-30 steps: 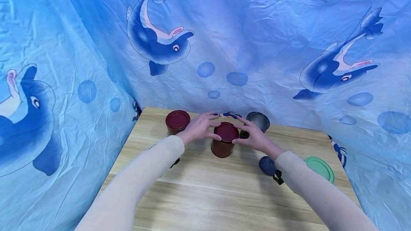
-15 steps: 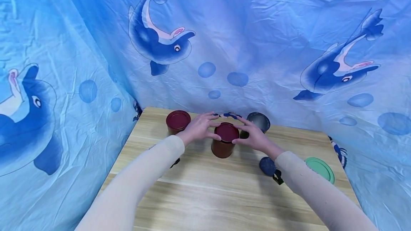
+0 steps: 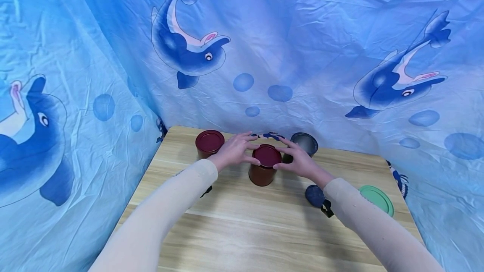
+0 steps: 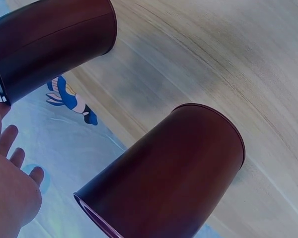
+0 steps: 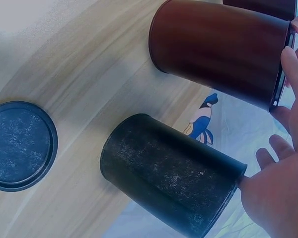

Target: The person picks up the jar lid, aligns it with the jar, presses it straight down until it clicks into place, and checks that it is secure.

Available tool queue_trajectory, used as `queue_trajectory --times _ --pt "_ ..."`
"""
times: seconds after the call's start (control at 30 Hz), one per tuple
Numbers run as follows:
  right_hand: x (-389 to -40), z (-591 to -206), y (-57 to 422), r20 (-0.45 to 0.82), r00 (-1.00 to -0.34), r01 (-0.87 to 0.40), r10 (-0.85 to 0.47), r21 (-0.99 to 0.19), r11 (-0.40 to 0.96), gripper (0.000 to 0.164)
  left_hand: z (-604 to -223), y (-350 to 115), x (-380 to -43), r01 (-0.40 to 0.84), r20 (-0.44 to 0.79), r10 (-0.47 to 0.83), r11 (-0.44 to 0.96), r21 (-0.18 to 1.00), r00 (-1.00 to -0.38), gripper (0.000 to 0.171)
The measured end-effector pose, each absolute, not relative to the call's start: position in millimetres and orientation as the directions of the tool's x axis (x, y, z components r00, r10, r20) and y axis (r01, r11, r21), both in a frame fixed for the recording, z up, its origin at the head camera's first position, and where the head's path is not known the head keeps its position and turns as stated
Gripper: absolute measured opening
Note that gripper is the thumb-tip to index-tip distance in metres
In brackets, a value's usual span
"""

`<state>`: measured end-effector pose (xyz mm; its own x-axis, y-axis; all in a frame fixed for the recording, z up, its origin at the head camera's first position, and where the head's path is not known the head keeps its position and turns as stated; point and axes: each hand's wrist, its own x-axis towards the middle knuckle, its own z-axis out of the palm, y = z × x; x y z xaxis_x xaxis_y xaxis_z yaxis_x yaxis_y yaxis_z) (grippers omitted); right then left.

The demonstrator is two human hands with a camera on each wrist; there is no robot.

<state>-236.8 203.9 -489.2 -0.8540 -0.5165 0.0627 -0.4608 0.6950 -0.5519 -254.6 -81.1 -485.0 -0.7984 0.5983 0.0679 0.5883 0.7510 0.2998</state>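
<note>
A dark red lid sits on top of an upright brown-red can at the middle back of the table. My left hand holds the lid's left edge with thumb and fingers. On the opposite edge, my right hand grips it the same way. The right wrist view shows fingertips along the rim of this can, where a thin bright gap appears. Another dark red can with a red top stands left of it. Just behind my right hand is a dark grey can, seemingly open on top.
A dark blue round lid lies on the wooden table, partly beside my right forearm. Farther right lies a green lid. Blue dolphin-printed cloth hangs along the back and sides. Black straps show near the wrists.
</note>
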Motion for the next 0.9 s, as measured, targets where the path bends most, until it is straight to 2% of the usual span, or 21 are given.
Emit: queue_trajectory --times 0.2,0.6,0.9 --pt "-236.2 -488.7 203.7 0.062 -0.851 -0.467 -0.521 -0.543 0.698 0.066 -483.3 -81.9 -254.5 0.597 0.058 0.607 0.754 0.274 -0.793 0.072" --pt "-236.1 -492.1 204.7 0.094 -0.826 -0.52 -0.555 -0.508 0.687 0.068 -477.3 -81.0 -254.2 0.627 0.009 0.631 0.768 0.128 -0.776 0.075" --pt "-235.8 -490.3 204.6 0.116 -0.821 -0.54 -0.559 -0.478 0.693 0.066 -478.1 -81.2 -254.3 0.639 0.023 0.642 0.758 0.132 -0.767 0.074"
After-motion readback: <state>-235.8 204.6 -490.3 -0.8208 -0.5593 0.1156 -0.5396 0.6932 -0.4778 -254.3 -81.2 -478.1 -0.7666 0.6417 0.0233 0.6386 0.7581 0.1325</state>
